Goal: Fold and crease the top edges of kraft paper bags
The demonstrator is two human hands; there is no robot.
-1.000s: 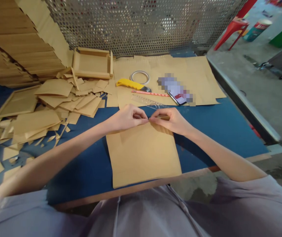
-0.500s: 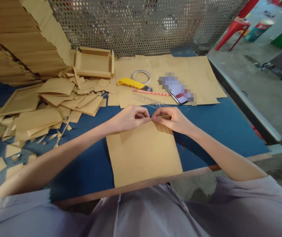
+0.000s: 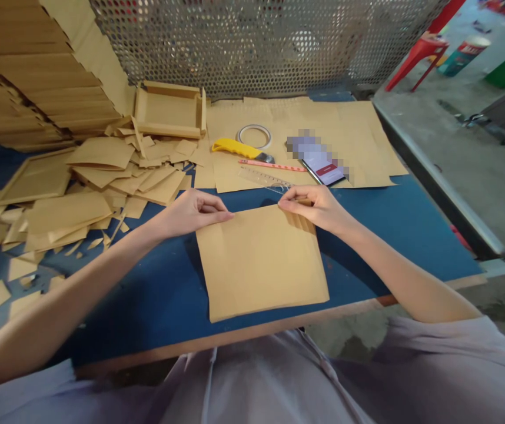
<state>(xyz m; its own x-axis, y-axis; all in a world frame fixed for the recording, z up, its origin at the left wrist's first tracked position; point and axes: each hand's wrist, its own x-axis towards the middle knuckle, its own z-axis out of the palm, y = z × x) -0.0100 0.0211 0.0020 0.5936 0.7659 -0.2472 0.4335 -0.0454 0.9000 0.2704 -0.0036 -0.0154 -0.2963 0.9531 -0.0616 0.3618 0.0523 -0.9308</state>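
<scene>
A sheet of brown kraft paper [image 3: 263, 262] lies in front of me at the table's near side, its lower edge just short of the table edge. My left hand [image 3: 202, 211] pinches the paper's far edge near its left corner. Toward the right end of that same edge, my right hand [image 3: 309, 203] grips the paper between thumb and fingers. Just beyond my right hand lie a clear plastic ruler [image 3: 263, 178] and a pink pencil [image 3: 274, 165]. A yellow utility knife [image 3: 239, 147] rests behind them, beside a roll of tape [image 3: 255, 136].
Brown paper scraps [image 3: 120, 176] are heaped on the left of the blue table [image 3: 376, 235]. A shallow cardboard tray [image 3: 170, 109] stands behind them, next to tall cardboard stacks [image 3: 49, 65]. More brown sheets [image 3: 358, 135] bear a phone [image 3: 323, 165]. Perforated metal mesh [image 3: 252, 47] closes the back.
My left hand has slid left along the paper's far edge, away from my right hand. My right hand has shifted slightly right and away from me. The paper's near edge has drawn back from the table edge.
</scene>
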